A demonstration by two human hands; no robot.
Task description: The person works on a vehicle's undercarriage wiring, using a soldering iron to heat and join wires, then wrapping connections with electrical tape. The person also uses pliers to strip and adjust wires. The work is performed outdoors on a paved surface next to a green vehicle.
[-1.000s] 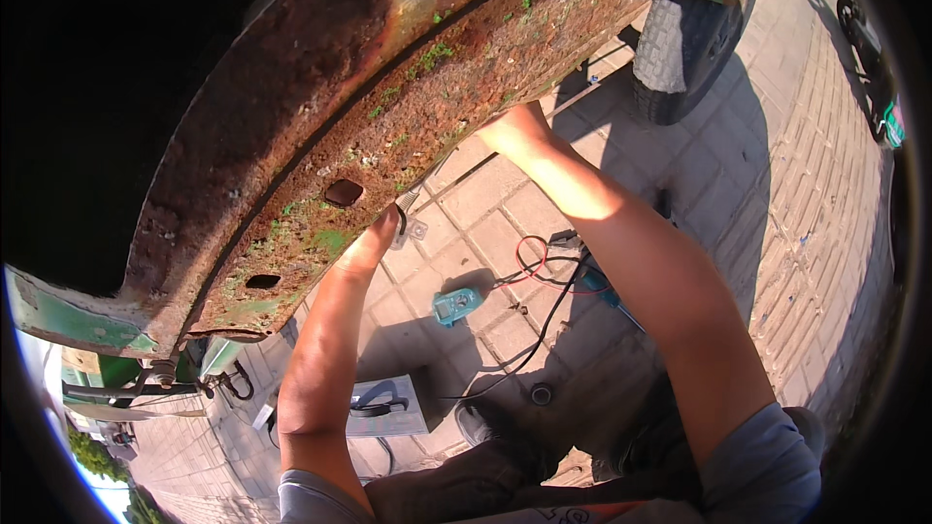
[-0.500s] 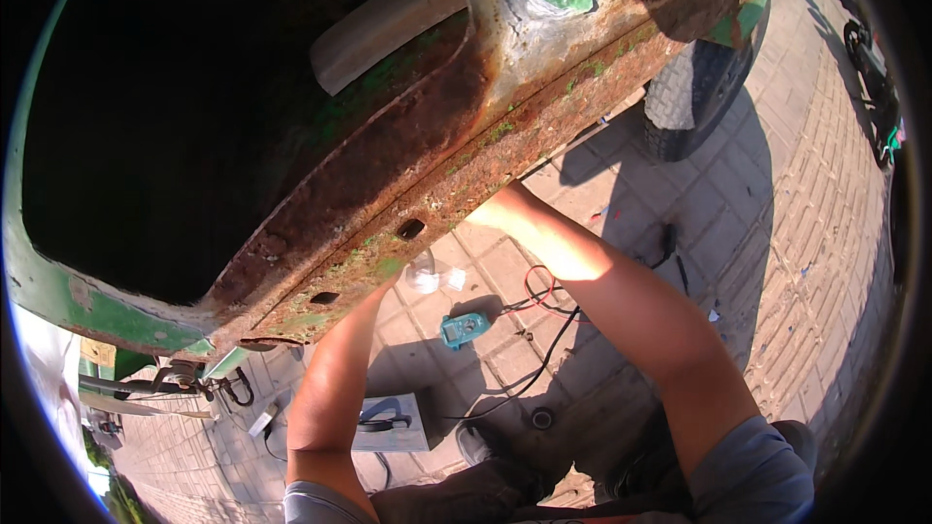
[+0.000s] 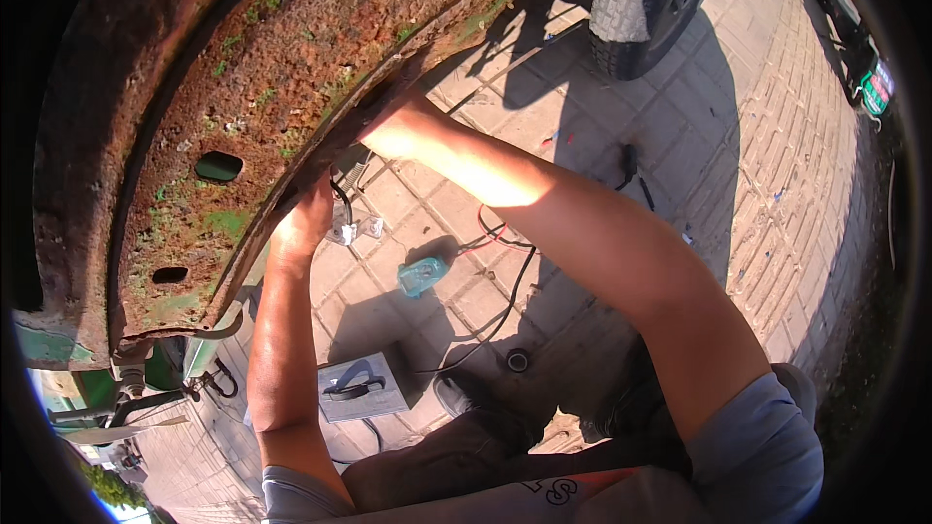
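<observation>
A rusty vehicle sill (image 3: 291,68) with patches of green paint slants across the upper left. Both my forearms reach beneath its lower edge. Only the back part of my left hand (image 3: 313,206) shows, its fingers hidden behind the metal. My right hand (image 3: 396,126) goes under the same edge a little farther right, with its fingers out of sight too. A dark cable (image 3: 342,196) hangs close by my left hand, above some clear plastic (image 3: 361,229). What either hand touches is hidden.
On the paving lie a teal multimeter (image 3: 422,277) with red and black leads (image 3: 495,230), a dark round cap (image 3: 517,360) and a light box (image 3: 364,388) with a black handle. A tyre (image 3: 621,5) stands at the upper right. Farther right is a parked two-wheeler (image 3: 845,19).
My view has moved closer to the sill, which now fills more of the upper left. Both hands stay under its edge, and more of my left hand now shows.
</observation>
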